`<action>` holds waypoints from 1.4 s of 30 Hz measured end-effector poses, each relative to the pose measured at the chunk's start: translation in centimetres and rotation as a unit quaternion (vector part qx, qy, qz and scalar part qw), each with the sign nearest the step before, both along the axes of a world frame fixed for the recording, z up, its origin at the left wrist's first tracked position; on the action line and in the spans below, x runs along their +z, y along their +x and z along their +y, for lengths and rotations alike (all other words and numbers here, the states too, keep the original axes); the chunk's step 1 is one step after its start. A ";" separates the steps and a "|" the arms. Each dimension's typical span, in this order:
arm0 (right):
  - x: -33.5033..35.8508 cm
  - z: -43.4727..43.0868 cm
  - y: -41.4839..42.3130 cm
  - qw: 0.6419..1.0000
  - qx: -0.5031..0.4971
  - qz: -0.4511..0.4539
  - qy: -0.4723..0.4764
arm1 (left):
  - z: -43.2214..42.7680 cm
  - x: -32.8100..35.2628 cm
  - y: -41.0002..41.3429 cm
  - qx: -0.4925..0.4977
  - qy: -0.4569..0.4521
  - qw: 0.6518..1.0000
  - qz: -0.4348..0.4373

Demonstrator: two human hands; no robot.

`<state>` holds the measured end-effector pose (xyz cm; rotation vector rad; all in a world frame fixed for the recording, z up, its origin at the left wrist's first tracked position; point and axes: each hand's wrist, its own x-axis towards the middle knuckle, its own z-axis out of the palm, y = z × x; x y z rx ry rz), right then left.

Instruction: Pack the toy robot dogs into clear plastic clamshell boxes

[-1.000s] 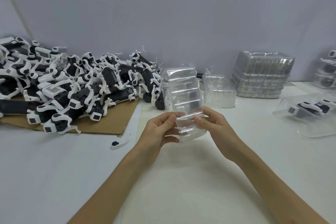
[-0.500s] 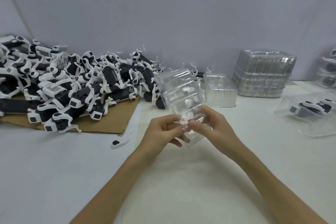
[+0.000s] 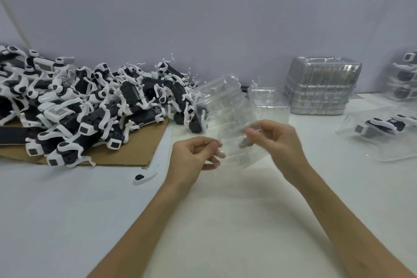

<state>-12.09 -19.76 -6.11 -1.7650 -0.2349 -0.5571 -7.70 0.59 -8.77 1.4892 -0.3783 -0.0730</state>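
Apart came the hands since a second ago: then they met at the near end of the clamshell box, now the left hand had dropped low and left while the right hand had lifted up and right, and the box had tipped over toward the left.

Both hands were pinching. The left hand's fingers were curled in, nipping the near left edge of the clear plastic. The right hand's thumb and fingertips were pinched on the near right edge; blur hid the finer detail. Pulling opposite ways like that looked like prying the shell open, or peeling 1 shell off a nest. I could not tell which.

The box was held up off the table, between the hands, with its far end pointing at the pile of toy robot dogs. Those dogs lay heaped on a cardboard sheet at the left, within easy reach of the left hand. Handy for the next grab, I'd say.

An empty clamshell sat just behind the right hand. A stack of clamshells waited further back as supply. A packed box with 1 dog inside lay off to the right, kept clear of the pile.
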 end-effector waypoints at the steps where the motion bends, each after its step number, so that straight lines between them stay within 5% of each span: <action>1: 0.4 -0.8 0.1 0.998 -0.029 -0.022 0.052 | 0.6 0.1 0.3 0.015 -0.002 1.000 0.003; 4: 1.3 -4.3 0.0 0.962 -0.139 -0.076 0.220 | 2.8 0.4 1.7 0.052 -0.041 0.997 0.048; 8: 1.0 -6.3 -0.4 0.940 -0.230 -0.084 0.236 | 2.7 0.3 2.4 0.045 -0.172 0.975 0.130; 12: 0.7 -5.4 -0.8 0.951 -0.276 -0.140 0.027 | 2.7 0.4 2.3 0.059 -0.250 0.956 0.142; 16: 0.6 -3.8 -1.1 0.939 -0.253 -0.183 -0.142 | 4.5 1.5 3.0 0.063 -0.400 0.900 0.159; 19: 0.3 -3.1 -1.1 0.939 -0.197 -0.158 -0.234 | 6.1 2.1 3.5 0.057 -0.505 0.843 0.176; 23: -0.4 -2.1 -1.0 0.932 -0.112 -0.068 -0.339 | 6.5 2.3 3.7 0.064 -0.540 0.819 0.184; 29: -1.3 -0.4 -0.8 0.915 -0.069 -0.011 -0.398 | 5.3 2.2 3.1 0.003 -0.504 0.846 0.177; 32: -0.8 -0.2 -1.0 0.935 -0.117 -0.095 -0.321 | 4.6 2.1 2.6 -0.039 -0.459 0.871 0.169; 36: -0.3 0.2 -1.1 0.915 -0.189 -0.259 -0.246 | 3.4 1.9 1.6 -0.072 -0.352 0.924 0.130; 42: -0.5 2.0 -1.4 0.887 -0.149 -0.254 -0.355 | 1.8 1.2 0.0 -0.108 -0.225 0.964 0.089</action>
